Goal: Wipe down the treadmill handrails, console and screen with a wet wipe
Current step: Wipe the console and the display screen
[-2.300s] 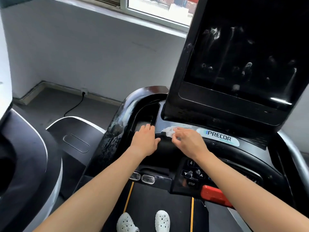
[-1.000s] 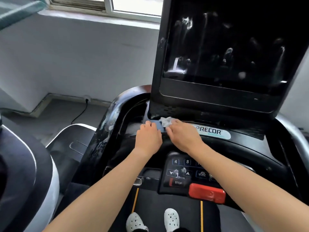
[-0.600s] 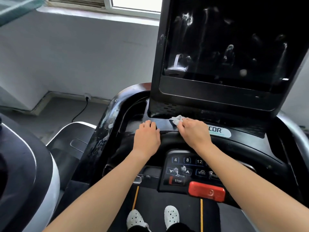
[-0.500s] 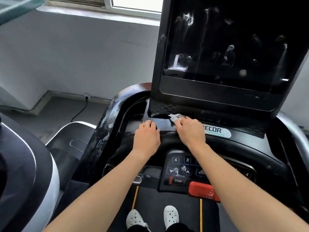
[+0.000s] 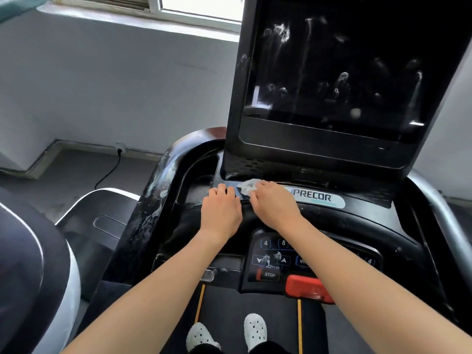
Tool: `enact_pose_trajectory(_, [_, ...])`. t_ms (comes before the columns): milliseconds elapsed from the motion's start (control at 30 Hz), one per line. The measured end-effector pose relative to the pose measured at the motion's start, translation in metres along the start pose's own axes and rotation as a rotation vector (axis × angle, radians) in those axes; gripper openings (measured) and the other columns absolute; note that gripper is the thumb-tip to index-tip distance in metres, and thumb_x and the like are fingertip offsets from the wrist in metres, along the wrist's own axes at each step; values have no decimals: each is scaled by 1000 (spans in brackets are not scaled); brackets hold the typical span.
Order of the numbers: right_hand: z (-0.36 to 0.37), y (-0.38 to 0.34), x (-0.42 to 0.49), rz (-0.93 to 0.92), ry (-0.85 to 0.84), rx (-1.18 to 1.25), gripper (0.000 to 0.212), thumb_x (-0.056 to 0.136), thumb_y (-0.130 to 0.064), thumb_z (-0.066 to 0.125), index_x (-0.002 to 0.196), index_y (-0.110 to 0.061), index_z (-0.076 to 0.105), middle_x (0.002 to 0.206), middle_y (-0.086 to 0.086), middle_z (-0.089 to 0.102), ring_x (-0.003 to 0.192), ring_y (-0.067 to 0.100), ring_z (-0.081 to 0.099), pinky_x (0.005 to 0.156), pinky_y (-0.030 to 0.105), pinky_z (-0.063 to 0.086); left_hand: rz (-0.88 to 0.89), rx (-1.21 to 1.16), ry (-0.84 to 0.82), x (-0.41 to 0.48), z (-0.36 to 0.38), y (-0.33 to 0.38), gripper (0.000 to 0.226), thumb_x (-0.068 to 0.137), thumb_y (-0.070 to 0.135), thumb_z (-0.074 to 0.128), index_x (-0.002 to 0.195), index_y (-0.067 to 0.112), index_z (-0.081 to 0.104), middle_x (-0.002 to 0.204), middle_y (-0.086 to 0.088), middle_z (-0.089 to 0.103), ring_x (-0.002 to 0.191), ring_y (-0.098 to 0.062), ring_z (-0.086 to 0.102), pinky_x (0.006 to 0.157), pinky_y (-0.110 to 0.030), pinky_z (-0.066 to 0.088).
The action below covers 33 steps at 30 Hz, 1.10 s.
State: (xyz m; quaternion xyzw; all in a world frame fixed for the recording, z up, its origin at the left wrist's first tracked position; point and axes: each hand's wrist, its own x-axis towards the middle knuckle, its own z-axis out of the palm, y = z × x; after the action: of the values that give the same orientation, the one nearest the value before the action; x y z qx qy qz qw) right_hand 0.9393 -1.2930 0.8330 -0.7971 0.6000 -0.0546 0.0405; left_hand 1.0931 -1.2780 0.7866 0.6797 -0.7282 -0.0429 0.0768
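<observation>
Left hand (image 5: 221,210) rests flat, fingers relaxed, on the treadmill console's (image 5: 357,221) upper ledge. Beside it, the right hand (image 5: 273,203) grips a crumpled wet wipe (image 5: 247,186), mostly hidden under its fingers, below the smeared screen (image 5: 344,72), whose top is cut off.

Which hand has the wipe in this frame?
The right hand: its fingers hold the crumpled white wipe against the console, just left of the PRECOR label. The left hand rests bare on the console beside it.

Black console (image 5: 357,221), smeared black screen (image 5: 332,72), white wipe (image 5: 247,186), red bar (image 5: 306,288), white perforated shoes (image 5: 255,330).
</observation>
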Motion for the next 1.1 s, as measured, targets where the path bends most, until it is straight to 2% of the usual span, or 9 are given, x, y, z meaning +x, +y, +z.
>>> enact_pose_trajectory(100, [-4, 17, -11, 22, 7, -81, 32, 100, -25, 45, 83, -11, 69, 89, 3, 66, 85, 26, 62, 65, 38, 51, 3, 14, 14, -1, 2, -1, 37, 107, 39, 36, 119, 11, 58, 121, -9, 60, 100, -29, 57, 77, -38, 47])
enact_pose_trajectory(200, [-4, 39, -18, 225, 72, -130, 31, 98, -28, 47, 79, -13, 66, 81, 3, 66, 75, 28, 63, 56, 34, 39, 13, 1, 30, -5, 7, -3, 37, 106, 37, 39, 121, 10, 60, 128, -13, 60, 102, -31, 59, 78, -40, 49])
enact_pose_trajectory(267, [-2, 43, -20, 332, 123, -114, 32, 100, -30, 45, 81, -13, 65, 81, 3, 66, 71, 26, 59, 57, 34, 30, 17, -28, 38, -7, 8, -4, 37, 105, 36, 42, 123, 9, 61, 134, -16, 60, 108, -33, 60, 81, -42, 51])
enact_pose_trajectory(333, [2, 37, -17, 383, 148, -59, 31, 101, -29, 43, 85, -12, 64, 85, 4, 66, 72, 25, 55, 60, 33, 30, 15, -59, 34, -8, 8, -4, 37, 105, 35, 44, 125, 8, 61, 137, -17, 59, 114, -34, 60, 84, -44, 52])
enact_pose_trajectory(567, [14, 14, -10, 68, -34, 96, 31, 100, -37, 37, 82, -22, 58, 91, -8, 58, 81, 19, 60, 62, 34, 41, -24, -115, -1, -8, 1, 1, 40, 105, 36, 45, 131, 9, 57, 143, -16, 55, 129, -32, 53, 97, -43, 49])
enact_pose_trajectory(733, [4, 43, -18, 179, 91, -34, 32, 98, -39, 46, 76, -18, 59, 77, -2, 63, 70, 25, 60, 57, 35, 42, -24, -117, -37, -9, -2, 4, 41, 106, 36, 42, 134, 9, 53, 146, -14, 50, 132, -31, 48, 99, -42, 46])
enact_pose_trajectory(867, [5, 45, -24, 148, 181, -51, 36, 93, -28, 60, 61, -13, 57, 65, 3, 59, 58, 30, 59, 50, 32, 35, -18, -118, -44, -7, -9, 10, 37, 106, 35, 42, 130, 10, 54, 134, -11, 53, 121, -30, 51, 95, -39, 46])
enact_pose_trajectory(967, [4, 47, -22, 31, 90, -8, 31, 95, -30, 50, 71, -15, 60, 77, -2, 61, 70, 24, 61, 57, 35, 44, 27, -212, -61, -3, -13, 25, 31, 104, 28, 48, 126, 8, 57, 129, -12, 54, 115, -31, 52, 94, -43, 49])
enact_pose_trajectory(1100, [-9, 75, -27, -16, 19, 97, 25, 103, -38, 40, 86, -22, 49, 90, -7, 62, 84, 23, 63, 62, 35, 41, 111, -356, -96, 3, -20, 51, 34, 103, 19, 50, 134, 9, 59, 141, -6, 52, 130, -26, 46, 107, -37, 42])
